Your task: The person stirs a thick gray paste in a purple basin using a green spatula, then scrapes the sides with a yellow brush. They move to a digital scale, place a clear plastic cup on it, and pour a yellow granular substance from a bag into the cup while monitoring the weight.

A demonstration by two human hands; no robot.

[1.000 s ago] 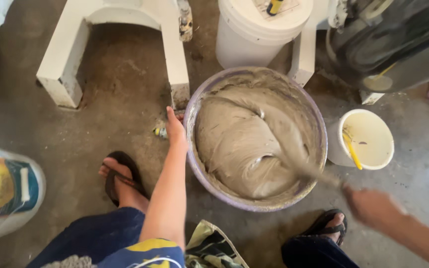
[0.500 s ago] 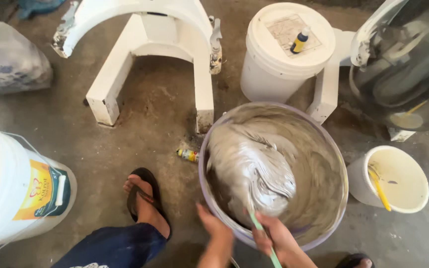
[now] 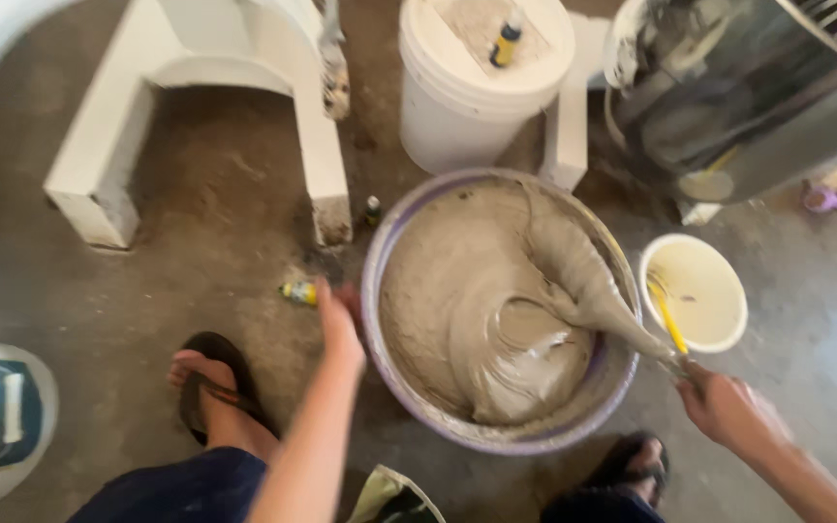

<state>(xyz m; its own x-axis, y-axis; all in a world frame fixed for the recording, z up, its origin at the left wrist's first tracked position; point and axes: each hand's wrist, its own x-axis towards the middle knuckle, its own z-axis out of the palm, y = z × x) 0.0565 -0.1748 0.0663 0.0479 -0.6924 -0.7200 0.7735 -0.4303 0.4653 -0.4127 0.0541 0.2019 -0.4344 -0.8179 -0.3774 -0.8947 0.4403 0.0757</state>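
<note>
A wide round basin (image 3: 380,320) full of thick grey paste (image 3: 477,291) stands on the concrete floor between my feet. My left hand (image 3: 339,324) grips the basin's left rim. My right hand (image 3: 728,407), at the basin's lower right, is closed on the handle of a stirring tool (image 3: 612,310). The tool's paste-coated blade reaches up and left into the mix, dragging a ridge of paste.
A small white bucket (image 3: 719,261) with a yellow-handled tool stands right of the basin. A lidded white bucket (image 3: 457,107) with a small bottle on top is behind. A white arched piece (image 3: 99,174) stands back left. A small tube (image 3: 297,291) lies by my left hand.
My right hand swept the tool from the basin's near edge out to the right side. My left hand moved from the near rim to the left rim. The camera shifted.
</note>
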